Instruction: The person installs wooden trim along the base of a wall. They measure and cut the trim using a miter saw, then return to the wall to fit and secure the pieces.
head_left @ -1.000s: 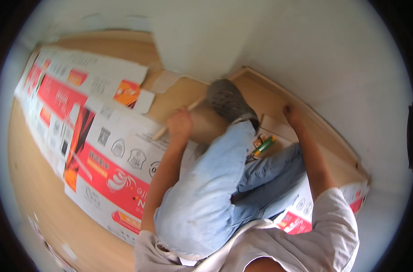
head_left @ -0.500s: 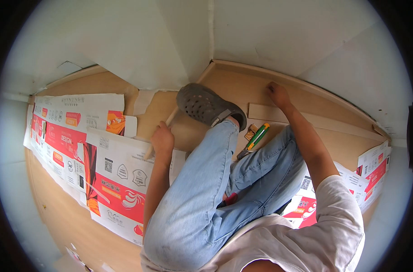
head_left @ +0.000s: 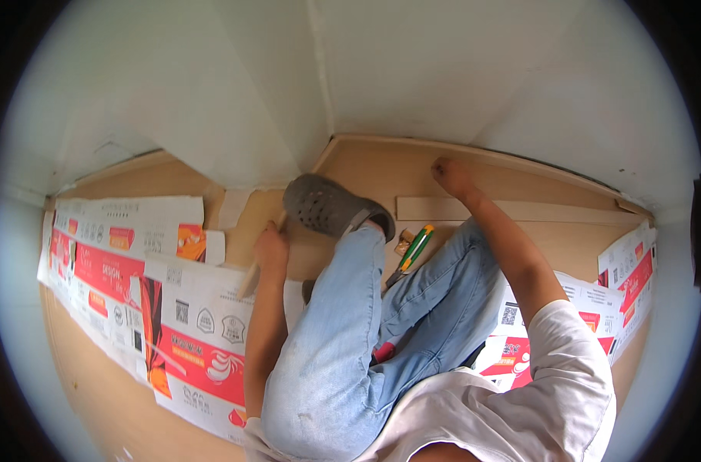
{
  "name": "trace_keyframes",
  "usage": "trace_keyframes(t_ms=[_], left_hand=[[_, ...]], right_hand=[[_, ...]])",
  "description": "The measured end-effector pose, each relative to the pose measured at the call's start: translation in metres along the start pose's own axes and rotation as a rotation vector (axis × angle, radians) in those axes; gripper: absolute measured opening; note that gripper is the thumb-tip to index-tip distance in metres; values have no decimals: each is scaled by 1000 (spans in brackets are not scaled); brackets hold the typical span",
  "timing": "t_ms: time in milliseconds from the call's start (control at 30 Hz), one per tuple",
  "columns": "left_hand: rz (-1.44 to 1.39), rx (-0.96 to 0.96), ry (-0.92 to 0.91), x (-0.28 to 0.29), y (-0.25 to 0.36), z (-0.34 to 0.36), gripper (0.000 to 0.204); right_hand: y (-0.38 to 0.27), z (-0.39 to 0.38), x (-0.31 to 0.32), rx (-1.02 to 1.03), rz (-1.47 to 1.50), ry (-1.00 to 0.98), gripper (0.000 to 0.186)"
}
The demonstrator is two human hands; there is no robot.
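My left hand (head_left: pixel 272 246) grips a thin pale wooden strip (head_left: pixel 249 279) lying aslant beside my grey perforated clog (head_left: pixel 327 206). My right hand (head_left: pixel 452 175) is closed near the rear rim of the wooden board (head_left: pixel 366 165); whatever is in its fingers is hidden. Below it lies a flat loose wooden plank (head_left: pixel 420 208). A green-and-yellow utility knife (head_left: pixel 417 248) rests between my bent, jeans-covered legs and the plank, with small brass-coloured pieces (head_left: pixel 404 242) beside it.
Printed white-and-red cardboard sheets cover board at left (head_left: pixel 196 339) and right (head_left: pixel 628 285). Pale grey walls (head_left: pixel 458 69) meet in a corner behind the wooden rim. A torn paper piece (head_left: pixel 235 208) lies left of the clog.
The view has swung, bringing more of both walls and the right-hand cardboard into sight. My left hand stays on the strip; my closed right hand remains near the rear rim.
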State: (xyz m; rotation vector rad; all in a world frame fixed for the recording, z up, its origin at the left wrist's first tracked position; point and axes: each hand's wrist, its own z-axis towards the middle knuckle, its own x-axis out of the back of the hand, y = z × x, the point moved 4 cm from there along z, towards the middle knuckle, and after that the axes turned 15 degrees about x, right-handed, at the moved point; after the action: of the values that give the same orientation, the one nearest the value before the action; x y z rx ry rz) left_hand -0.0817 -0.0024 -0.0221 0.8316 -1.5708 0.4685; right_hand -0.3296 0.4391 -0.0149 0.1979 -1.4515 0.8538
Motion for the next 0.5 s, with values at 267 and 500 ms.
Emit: trace_keyframes(t_ms=[267,500], left_hand=[[99,-100,99,70,-64,-20,21],[-107,56,148,75,-273,-161,31]], right_hand=[[26,-55,141,107,-192,-39,20],[94,-138,199,11,-436,-258,21]])
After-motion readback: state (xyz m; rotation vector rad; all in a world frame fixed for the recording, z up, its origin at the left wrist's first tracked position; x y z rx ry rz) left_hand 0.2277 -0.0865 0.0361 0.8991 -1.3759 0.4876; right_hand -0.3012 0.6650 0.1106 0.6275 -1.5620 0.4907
